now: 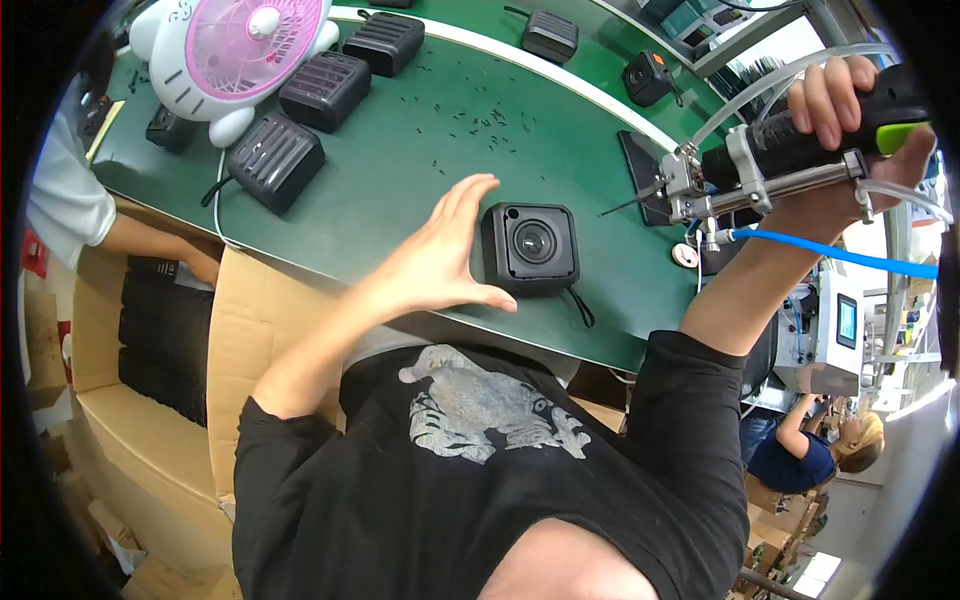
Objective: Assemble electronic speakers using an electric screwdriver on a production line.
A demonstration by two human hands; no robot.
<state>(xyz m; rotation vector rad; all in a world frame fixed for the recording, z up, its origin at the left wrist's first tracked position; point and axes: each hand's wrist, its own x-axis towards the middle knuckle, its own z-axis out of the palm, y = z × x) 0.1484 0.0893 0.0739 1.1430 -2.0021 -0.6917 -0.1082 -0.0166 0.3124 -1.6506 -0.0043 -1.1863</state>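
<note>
A black, square speaker (531, 248) with a round cone in its face lies on the green bench in front of me, its wrist strap at the lower right corner. My left hand (440, 255) is at the speaker's left edge, fingers stretched out and thumb apart, holding nothing. Whether the thumb touches the casing I cannot tell. Up at the right, my right hand (835, 105) is wrapped round a black electric screwdriver (770, 150) with a green part, a metal feed head and hoses. Its thin bit points left, above the bench and to the right of the speaker.
Small black screws (490, 120) lie scattered on the bench (400, 190). Several black speakers (275, 160) stand at the left beside a pink-and-white fan (245, 50). A co-worker's arm (165, 245) reaches over an open cardboard box (240, 370) of black items. A blue hose (830, 250) trails right.
</note>
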